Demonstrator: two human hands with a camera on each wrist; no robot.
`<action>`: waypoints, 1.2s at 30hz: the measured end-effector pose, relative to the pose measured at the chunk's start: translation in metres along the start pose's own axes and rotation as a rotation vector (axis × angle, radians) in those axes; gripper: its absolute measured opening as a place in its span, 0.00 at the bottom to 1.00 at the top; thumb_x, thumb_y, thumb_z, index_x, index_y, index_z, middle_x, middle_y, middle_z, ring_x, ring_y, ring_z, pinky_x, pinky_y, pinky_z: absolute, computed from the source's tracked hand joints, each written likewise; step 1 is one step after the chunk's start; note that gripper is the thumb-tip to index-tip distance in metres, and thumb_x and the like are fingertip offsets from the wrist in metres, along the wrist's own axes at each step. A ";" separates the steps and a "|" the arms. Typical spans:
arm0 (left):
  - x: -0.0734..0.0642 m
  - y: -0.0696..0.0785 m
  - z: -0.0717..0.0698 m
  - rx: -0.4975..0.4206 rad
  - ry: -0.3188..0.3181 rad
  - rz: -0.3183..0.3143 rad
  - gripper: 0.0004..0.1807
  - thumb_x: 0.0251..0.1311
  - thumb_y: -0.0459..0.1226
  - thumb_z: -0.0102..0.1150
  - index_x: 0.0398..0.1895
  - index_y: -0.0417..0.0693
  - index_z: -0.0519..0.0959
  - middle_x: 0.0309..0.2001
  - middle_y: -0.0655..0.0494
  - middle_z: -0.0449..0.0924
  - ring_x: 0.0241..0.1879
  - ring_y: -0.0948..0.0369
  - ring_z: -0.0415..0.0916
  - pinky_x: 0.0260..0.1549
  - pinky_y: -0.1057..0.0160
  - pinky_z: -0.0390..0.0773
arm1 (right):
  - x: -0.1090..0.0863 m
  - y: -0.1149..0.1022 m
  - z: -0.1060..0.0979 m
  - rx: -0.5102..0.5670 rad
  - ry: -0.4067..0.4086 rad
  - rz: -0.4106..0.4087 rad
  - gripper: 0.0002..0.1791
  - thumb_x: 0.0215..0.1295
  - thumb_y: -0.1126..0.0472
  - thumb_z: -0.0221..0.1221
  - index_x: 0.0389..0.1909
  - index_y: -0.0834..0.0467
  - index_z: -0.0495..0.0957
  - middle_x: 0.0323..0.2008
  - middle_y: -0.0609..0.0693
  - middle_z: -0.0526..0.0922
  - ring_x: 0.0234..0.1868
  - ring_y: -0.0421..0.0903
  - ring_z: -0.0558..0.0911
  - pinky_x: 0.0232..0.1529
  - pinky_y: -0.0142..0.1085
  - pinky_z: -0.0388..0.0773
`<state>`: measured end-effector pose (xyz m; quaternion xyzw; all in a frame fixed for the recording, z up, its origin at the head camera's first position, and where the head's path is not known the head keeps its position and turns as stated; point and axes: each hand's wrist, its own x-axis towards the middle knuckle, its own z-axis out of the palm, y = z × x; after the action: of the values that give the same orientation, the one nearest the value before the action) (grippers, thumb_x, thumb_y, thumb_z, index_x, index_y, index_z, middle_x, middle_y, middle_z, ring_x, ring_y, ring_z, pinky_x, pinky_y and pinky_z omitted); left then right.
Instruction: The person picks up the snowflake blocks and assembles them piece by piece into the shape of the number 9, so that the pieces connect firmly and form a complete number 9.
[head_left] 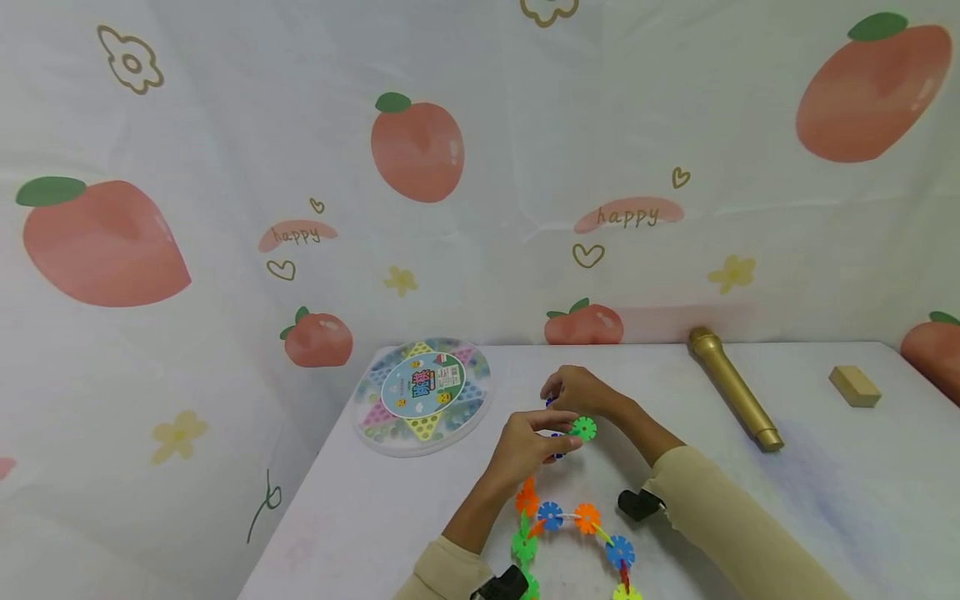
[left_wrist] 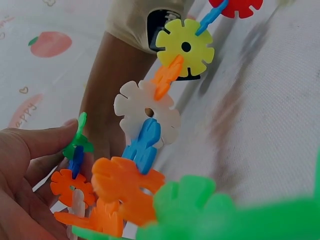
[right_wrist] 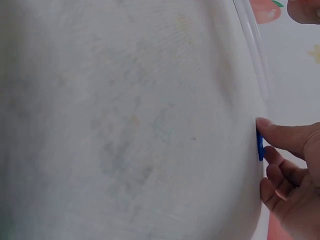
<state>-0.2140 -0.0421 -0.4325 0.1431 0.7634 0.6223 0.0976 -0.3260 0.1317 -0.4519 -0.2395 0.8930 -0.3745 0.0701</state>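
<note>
My left hand (head_left: 522, 446) pinches a green notched plastic disc (head_left: 584, 428) between thumb and fingers. In the left wrist view, a dark blue disc (left_wrist: 76, 162) is slotted onto it, with an orange disc (left_wrist: 67, 188) below. My right hand (head_left: 583, 390) is just beyond the left one and pinches a small dark blue disc (right_wrist: 260, 145), seen edge-on close to the white tabletop. Nearer my body, a chain of linked discs runs along the table, including a blue disc (head_left: 550, 515), an orange disc (head_left: 587, 518) and a white disc (left_wrist: 167, 117).
A round Chinese checkers game box (head_left: 375, 433) lies at the table's back left. Towards the back right are a gold microphone-shaped cylinder (head_left: 735, 390) and a wooden block (head_left: 855, 386). A peach-printed cloth (head_left: 480, 250) hangs behind the table.
</note>
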 end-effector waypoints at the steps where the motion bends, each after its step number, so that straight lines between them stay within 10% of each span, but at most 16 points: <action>1: 0.000 0.000 0.000 -0.001 0.000 0.001 0.13 0.64 0.37 0.75 0.51 0.51 0.91 0.45 0.57 0.88 0.36 0.64 0.82 0.34 0.66 0.81 | 0.000 0.000 0.000 -0.005 0.001 -0.007 0.06 0.65 0.68 0.67 0.40 0.62 0.91 0.34 0.48 0.88 0.38 0.45 0.80 0.41 0.39 0.84; 12: 0.000 0.000 0.000 0.003 -0.003 -0.004 0.13 0.65 0.38 0.75 0.52 0.53 0.91 0.45 0.59 0.88 0.46 0.60 0.82 0.36 0.65 0.83 | -0.006 0.001 -0.006 -0.025 0.007 0.044 0.08 0.66 0.64 0.70 0.44 0.62 0.90 0.38 0.50 0.89 0.42 0.47 0.83 0.51 0.47 0.86; 21: 0.001 -0.002 0.000 0.003 0.009 -0.017 0.13 0.64 0.37 0.75 0.51 0.52 0.91 0.43 0.59 0.89 0.40 0.63 0.83 0.34 0.66 0.83 | -0.013 0.005 -0.008 -0.020 0.054 0.052 0.05 0.63 0.63 0.73 0.37 0.58 0.86 0.31 0.48 0.83 0.35 0.45 0.80 0.39 0.36 0.82; 36: -0.001 0.001 0.002 -0.010 0.042 -0.039 0.13 0.64 0.36 0.74 0.52 0.50 0.91 0.45 0.54 0.89 0.39 0.61 0.84 0.39 0.59 0.88 | -0.059 0.005 -0.021 0.139 0.035 -0.008 0.05 0.70 0.66 0.67 0.43 0.61 0.89 0.38 0.49 0.89 0.38 0.44 0.83 0.44 0.33 0.85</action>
<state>-0.2125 -0.0408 -0.4318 0.1146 0.7648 0.6269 0.0943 -0.2824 0.1763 -0.4437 -0.2310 0.8649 -0.4401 0.0697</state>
